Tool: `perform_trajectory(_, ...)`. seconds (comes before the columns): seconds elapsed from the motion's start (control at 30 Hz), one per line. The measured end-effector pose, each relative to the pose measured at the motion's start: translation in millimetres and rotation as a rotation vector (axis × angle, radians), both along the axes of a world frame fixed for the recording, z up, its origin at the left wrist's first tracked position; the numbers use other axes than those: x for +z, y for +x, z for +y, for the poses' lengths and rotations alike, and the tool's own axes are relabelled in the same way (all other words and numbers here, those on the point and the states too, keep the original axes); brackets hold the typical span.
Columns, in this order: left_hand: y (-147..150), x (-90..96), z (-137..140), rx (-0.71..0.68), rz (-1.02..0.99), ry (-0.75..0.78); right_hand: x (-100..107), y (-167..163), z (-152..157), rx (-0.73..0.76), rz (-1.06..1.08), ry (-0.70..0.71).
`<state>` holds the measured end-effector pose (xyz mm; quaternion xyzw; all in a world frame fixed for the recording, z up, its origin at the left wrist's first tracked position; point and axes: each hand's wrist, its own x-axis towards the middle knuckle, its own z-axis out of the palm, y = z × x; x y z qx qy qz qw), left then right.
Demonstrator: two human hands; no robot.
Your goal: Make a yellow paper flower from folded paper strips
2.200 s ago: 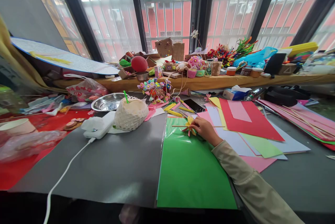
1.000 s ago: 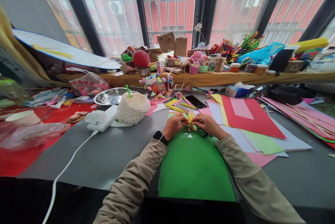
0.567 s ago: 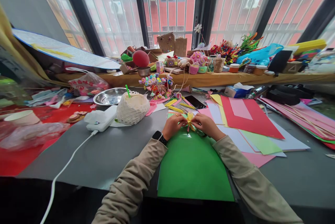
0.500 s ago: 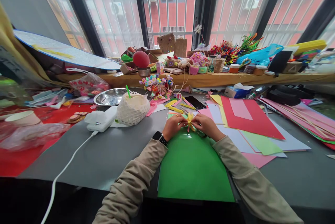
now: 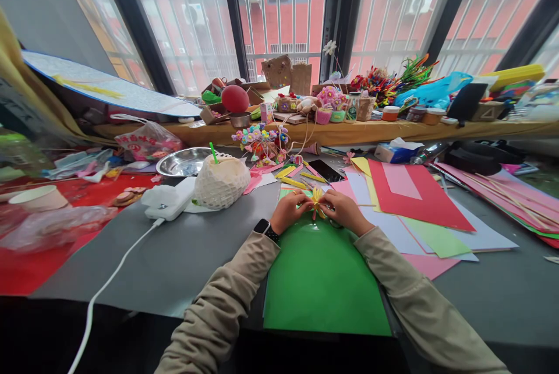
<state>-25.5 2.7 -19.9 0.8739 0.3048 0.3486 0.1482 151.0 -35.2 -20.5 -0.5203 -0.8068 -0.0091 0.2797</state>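
Between my two hands is a small yellow paper flower (image 5: 317, 198) with thin, spread strips and a pinkish piece below it. My left hand (image 5: 290, 211), with a watch on the wrist, pinches the flower from the left. From the right, the fingers of my right hand (image 5: 345, 211) are closed on its strips. Both hands are over the far end of a green sheet (image 5: 325, 281). Several folded yellow paper strips (image 5: 292, 182) lie just beyond my hands, near a dark phone (image 5: 326, 171). Part of a dark-handled tool by my right fingers is hidden.
Coloured paper sheets (image 5: 437, 211) spread to the right. On the left are a netted coconut (image 5: 222, 183) with a green straw, a metal bowl (image 5: 168, 163) and a white charger (image 5: 168, 202) with its cable. Pompom flowers (image 5: 262, 140) stand behind; crafts crowd the window ledge (image 5: 187, 134).
My fingers have shifted very slightly around the yellow paper flower, and its strips look a little more spread. Everything else stays where it was.
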Motion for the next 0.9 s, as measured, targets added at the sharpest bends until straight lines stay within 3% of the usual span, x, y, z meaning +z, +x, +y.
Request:
perform_trajectory(0.33, 0.1, 0.3, 0.6, 0.006, -0.016, -0.037, 1.3, -2.3, -2.7, -0.001, 0.003, 0.030)
perform_trajectory(0.53, -0.8, -0.9, 1.0, 0.000, -0.029, -0.033, 1.4, -2.4, -2.2, 0.044, 0.101, -0.032)
perform_trajectory(0.9, -1.5, -0.1, -0.9, 0.019, 0.029, -0.052, -3.1, -3.1, 3.0, -0.028, 0.198, -0.077)
